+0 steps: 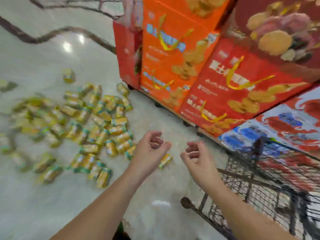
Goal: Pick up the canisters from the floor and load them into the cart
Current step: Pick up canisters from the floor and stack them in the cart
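Both arms are stretched out low over the pale floor. The left hand and the right hand are close together, each with fingers loosely curled and nothing in them. The yellow canisters lie on their sides in a thick scatter at about nine to ten o'clock from the hands. A few strays sit further out on the floor. One lone canister lies just beside the left hand, partly hidden behind it. The wire cart stands at about four o'clock from the hands, close under the right forearm. Stacked orange and red biscuit boxes rise at twelve to two o'clock. Everything is smeared by motion, so I cannot read the labels or count the cans.

To my eye this is the reach for a fresh load, with most of the job left. The neat way would be to take the lone canister first, since it is nearest. After that, work the near edge of the pile at nine o'clock rather than digging into the middle. Cans on their sides roll on a glossy floor, so each grip should come from above and across the barrel. Taking one per hand keeps the swing to the cart at four o'clock short.
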`<control>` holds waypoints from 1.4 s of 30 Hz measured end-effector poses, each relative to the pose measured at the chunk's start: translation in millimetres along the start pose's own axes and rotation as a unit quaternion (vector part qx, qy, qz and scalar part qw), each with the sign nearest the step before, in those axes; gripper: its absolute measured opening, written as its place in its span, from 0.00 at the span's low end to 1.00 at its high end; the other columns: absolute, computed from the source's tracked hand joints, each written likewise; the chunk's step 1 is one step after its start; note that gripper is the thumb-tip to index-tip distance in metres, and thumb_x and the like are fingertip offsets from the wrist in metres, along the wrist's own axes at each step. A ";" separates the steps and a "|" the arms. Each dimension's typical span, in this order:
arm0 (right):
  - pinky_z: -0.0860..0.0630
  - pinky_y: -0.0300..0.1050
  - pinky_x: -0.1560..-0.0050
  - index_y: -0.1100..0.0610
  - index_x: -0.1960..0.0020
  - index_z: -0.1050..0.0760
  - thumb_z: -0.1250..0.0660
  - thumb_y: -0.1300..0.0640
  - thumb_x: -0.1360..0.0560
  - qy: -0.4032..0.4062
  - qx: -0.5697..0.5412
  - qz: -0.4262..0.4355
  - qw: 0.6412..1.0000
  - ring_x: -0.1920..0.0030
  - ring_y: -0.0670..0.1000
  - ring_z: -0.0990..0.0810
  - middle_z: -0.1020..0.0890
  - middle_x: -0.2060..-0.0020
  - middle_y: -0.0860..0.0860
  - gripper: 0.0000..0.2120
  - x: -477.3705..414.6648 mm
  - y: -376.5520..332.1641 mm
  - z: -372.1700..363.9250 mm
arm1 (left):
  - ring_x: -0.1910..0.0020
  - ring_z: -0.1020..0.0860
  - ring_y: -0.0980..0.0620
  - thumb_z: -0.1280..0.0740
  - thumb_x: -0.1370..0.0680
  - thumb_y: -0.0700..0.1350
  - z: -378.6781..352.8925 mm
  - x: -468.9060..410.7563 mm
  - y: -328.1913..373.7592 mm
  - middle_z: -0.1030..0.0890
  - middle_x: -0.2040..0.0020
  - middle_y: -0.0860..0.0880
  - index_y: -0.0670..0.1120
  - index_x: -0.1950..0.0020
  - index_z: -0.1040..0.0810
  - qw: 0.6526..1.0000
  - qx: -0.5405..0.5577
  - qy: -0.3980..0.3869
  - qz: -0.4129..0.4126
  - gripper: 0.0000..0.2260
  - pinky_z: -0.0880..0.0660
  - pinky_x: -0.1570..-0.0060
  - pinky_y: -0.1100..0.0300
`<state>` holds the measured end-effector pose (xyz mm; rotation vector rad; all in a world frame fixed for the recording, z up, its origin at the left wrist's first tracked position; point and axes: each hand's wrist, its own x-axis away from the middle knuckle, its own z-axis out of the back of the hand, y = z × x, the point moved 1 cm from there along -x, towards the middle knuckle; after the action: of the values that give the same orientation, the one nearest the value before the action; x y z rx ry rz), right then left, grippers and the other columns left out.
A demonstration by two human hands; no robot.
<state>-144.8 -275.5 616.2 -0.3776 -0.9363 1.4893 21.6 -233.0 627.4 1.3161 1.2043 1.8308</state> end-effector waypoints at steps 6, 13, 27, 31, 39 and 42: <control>0.28 0.30 0.62 0.52 0.44 0.27 0.27 0.58 0.26 -0.122 0.038 -0.042 0.991 0.63 0.40 0.22 0.20 0.55 0.49 0.14 -4.5 -29.5 -177.7 | 0.65 0.25 0.53 0.27 0.27 0.46 177.6 -31.8 -111.5 0.22 0.53 0.47 0.47 0.44 0.26 0.987 -0.024 0.109 0.114 0.14 0.26 0.66 0.62; 0.27 0.41 0.58 0.51 0.42 0.30 0.29 0.51 0.25 -0.207 0.063 -0.178 0.960 0.56 0.45 0.22 0.21 0.52 0.47 0.16 -31.1 33.6 -349.0 | 0.54 0.24 0.50 0.30 0.36 0.60 261.0 -69.8 -271.5 0.25 0.48 0.48 0.48 0.42 0.26 0.959 -0.077 0.136 0.237 0.27 0.26 0.52 0.56; 0.26 0.52 0.38 0.48 0.25 0.45 0.23 0.48 0.31 -0.240 -0.043 -0.426 0.871 0.41 0.51 0.24 0.26 0.35 0.51 0.43 -117.4 252.5 -657.0 | 0.30 0.38 0.43 0.27 0.36 0.60 252.9 -242.3 -595.2 0.40 0.33 0.41 0.58 0.24 0.41 0.924 -0.180 0.100 0.323 0.43 0.37 0.32 0.53; 0.22 0.55 0.42 0.44 0.28 0.43 0.21 0.46 0.36 -0.230 -0.130 -0.457 0.849 0.46 0.47 0.20 0.21 0.41 0.44 0.44 -123.0 279.3 -699.3 | 0.37 0.33 0.42 0.24 0.31 0.51 236.4 -264.6 -633.8 0.43 0.35 0.42 0.58 0.27 0.39 0.910 -0.209 0.142 0.329 0.37 0.33 0.38 0.56; 0.20 0.58 0.44 0.44 0.33 0.38 0.21 0.48 0.36 -0.230 -0.135 -0.468 0.843 0.49 0.49 0.18 0.19 0.48 0.44 0.38 -129.6 295.0 -700.9 | 0.41 0.30 0.42 0.23 0.35 0.55 229.3 -266.4 -653.2 0.29 0.42 0.44 0.61 0.31 0.40 0.903 -0.243 0.152 0.319 0.38 0.30 0.47 0.51; 0.20 0.59 0.44 0.47 0.33 0.35 0.20 0.53 0.36 -0.234 -0.127 -0.449 0.853 0.49 0.50 0.18 0.19 0.48 0.46 0.37 -139.0 297.8 -684.5 | 0.43 0.27 0.41 0.23 0.36 0.57 224.8 -267.9 -645.4 0.27 0.44 0.43 0.63 0.30 0.41 0.900 -0.240 0.123 0.344 0.40 0.27 0.45 0.45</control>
<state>171.8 -153.1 -63.1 0.2566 -1.4442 0.5780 293.5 -107.7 -42.8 1.3262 0.3196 2.6354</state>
